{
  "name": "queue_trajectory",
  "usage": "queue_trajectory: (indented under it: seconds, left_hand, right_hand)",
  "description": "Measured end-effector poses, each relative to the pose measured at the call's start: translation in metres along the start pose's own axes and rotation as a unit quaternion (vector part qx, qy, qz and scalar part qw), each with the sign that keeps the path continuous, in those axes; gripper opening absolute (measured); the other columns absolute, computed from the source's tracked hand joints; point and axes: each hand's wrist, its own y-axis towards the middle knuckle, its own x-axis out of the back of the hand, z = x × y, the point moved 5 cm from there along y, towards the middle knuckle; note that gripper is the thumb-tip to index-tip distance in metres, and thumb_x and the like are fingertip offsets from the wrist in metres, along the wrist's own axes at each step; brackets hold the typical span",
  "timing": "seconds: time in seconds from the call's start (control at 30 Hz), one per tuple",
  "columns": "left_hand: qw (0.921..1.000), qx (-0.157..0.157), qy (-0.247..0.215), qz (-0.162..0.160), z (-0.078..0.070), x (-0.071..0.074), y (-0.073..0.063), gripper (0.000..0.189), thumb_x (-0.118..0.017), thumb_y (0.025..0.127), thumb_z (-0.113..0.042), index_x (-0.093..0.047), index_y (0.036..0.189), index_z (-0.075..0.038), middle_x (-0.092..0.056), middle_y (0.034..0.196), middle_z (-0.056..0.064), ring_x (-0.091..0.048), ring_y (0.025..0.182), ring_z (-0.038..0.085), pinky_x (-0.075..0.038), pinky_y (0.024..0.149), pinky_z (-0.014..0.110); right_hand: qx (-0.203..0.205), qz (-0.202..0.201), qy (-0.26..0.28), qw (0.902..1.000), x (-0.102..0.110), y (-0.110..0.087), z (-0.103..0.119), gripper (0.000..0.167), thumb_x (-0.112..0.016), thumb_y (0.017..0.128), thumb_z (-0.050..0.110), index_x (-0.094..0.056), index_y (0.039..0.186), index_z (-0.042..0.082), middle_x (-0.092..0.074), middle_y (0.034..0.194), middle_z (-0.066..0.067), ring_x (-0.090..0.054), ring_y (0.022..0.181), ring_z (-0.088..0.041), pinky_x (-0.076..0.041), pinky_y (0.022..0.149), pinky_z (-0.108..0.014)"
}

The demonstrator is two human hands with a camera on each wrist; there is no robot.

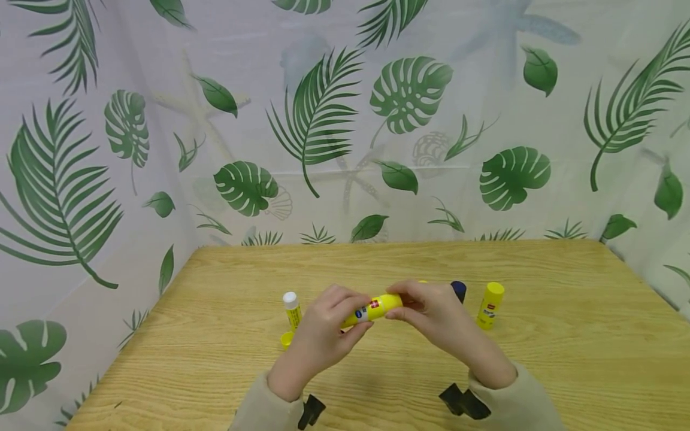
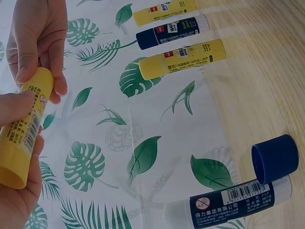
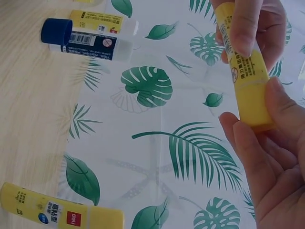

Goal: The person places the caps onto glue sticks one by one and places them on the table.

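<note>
A yellow glue stick (image 1: 380,306), its cap on, is held slantwise above the table between both hands. My left hand (image 1: 331,326) grips its body, thumb laid along the label in the left wrist view. At the cap end, my right hand (image 1: 431,308) pinches the yellow cap (image 3: 255,107) between thumb and fingers. Beyond my left hand stands an uncapped yellow glue stick (image 1: 292,310) with a white top, its yellow cap (image 1: 287,340) beside its foot. An uncapped navy glue stick (image 2: 233,205) and its blue cap (image 2: 276,157) show in the left wrist view, hidden in the head view.
On the right of the wooden table (image 1: 226,371) stands a capped yellow glue stick (image 1: 489,306). Beside it, a capped navy one (image 1: 459,290) and another yellow one (image 2: 164,12) are partly hidden behind my right hand in the head view. A leaf-print cloth (image 1: 334,197) hangs behind.
</note>
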Motion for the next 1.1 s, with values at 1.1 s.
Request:
queue_trajectory:
  seconds: [1.1]
  left_hand:
    - [0.9879,0.147,-0.002,0.048,0.006,-0.012,0.013,0.027,-0.074,0.072,-0.017,-0.057,0.092,-0.009,-0.056,0.083,-0.001,-0.052,0.067,0.007,-0.042,0.057,0.015]
  right_hand:
    - [-0.022,-0.019,-0.053,0.9981,0.01,0.014,0.012,0.032,-0.073,0.07,0.005,-0.06,0.098,-0.003,-0.063,0.089,-0.01,-0.062,0.075,-0.018,-0.049,0.061,-0.019]
